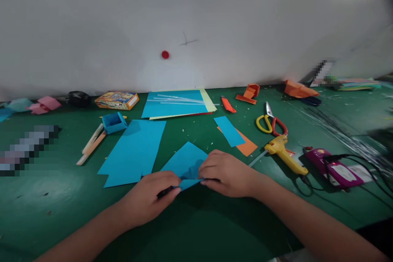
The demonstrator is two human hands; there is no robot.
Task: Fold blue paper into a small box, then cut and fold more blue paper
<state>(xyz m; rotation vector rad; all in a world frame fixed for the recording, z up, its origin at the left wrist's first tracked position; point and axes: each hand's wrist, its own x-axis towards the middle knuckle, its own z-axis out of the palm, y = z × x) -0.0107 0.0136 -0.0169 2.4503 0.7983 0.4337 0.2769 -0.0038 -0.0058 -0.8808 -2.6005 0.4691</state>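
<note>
A piece of blue paper (188, 157) lies on the green table in front of me, its near edge turned up in a narrow fold. My left hand (153, 192) pinches the left end of that fold between thumb and fingers; something dark shows under its fingers, too obscured to name. At the fold's right end, my right hand (225, 174) grips the paper with its fingers curled. Left of it lies a larger blue sheet (135, 147) with a notched near edge. A small blue strip (229, 131) overlaps an orange strip (248, 147) to the right.
A glue gun (285, 155), scissors (272, 120) and a purple device (336, 168) with black cables stand at right. Farther back are a red cutter (228, 105), stacked coloured sheets (175, 108), a small box (116, 100) and a blue paper box (113, 123). A white wall (92, 28) borders the table.
</note>
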